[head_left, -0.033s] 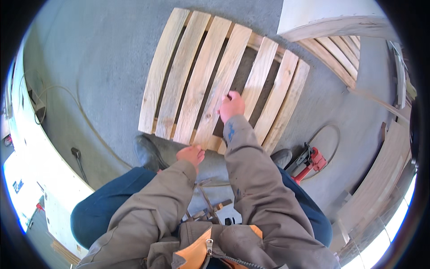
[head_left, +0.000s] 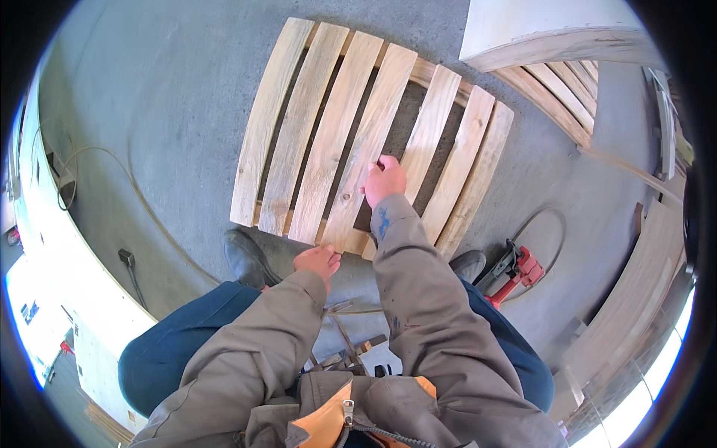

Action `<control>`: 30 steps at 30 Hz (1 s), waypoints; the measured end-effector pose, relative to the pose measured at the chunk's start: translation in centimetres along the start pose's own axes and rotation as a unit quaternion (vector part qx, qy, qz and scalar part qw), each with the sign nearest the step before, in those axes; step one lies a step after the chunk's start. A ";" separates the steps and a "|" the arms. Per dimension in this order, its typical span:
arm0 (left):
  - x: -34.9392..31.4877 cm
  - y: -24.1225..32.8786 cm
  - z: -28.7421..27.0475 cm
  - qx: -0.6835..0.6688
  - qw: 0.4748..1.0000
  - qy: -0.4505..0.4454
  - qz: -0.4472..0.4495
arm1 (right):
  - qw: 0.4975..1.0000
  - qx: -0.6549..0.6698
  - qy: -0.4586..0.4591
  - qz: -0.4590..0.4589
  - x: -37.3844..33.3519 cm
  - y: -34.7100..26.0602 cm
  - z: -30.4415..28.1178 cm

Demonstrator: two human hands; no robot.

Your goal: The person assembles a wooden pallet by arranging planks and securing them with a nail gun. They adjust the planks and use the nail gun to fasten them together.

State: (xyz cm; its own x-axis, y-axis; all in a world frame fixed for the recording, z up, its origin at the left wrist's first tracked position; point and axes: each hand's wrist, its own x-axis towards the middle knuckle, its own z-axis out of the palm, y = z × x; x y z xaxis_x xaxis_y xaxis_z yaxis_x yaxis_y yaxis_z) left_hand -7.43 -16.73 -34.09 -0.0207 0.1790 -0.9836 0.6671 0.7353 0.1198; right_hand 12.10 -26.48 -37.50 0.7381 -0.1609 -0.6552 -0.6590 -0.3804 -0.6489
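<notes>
Grey concrete floor (head_left: 172,89) supported a slatted wooden panel (head_left: 334,138), which lay flat just ahead of the worker's dark shoes (head_left: 248,257). Left hand (head_left: 317,261): fingertips met the near end of the fourth slat (head_left: 376,123) from the left; whether they pinched it could not be told. Right hand (head_left: 385,181): fingers were curled at that slat's right edge, beside the wide gap before the fifth slat (head_left: 429,127); any grip on the wood was hidden. Risks, as judged: were the fourth slat unfastened, unequal pressure from the hands could have skewed it; a sudden slip could have pinched or splintered bare fingers. Beside the right shoe, a red-and-grey tool (head_left: 526,269) with a looped hose (head_left: 565,233) presented a tripping hazard if stepped on.
</notes>
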 end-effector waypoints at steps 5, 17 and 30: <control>-0.4 0.1 0.6 0.012 1.000 0.009 0.012 | 1.000 0.010 0.004 0.023 -0.5 -1.2 -0.8; -0.1 0.1 0.4 0.028 0.999 0.007 0.015 | 0.999 0.033 -0.005 0.027 -0.9 -1.7 -1.0; 0.6 -0.6 -0.1 0.011 0.999 -0.017 0.027 | 0.998 -0.037 0.026 -0.039 0.7 0.7 -0.5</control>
State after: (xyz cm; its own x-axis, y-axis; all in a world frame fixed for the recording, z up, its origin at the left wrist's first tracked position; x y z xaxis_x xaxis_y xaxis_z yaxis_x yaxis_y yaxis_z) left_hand -7.95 -16.98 -34.75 0.0407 0.1953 -0.9799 0.6829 0.7104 0.1700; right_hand 12.19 -27.30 -38.22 0.7951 -0.1741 -0.5810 -0.5873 -0.4601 -0.6659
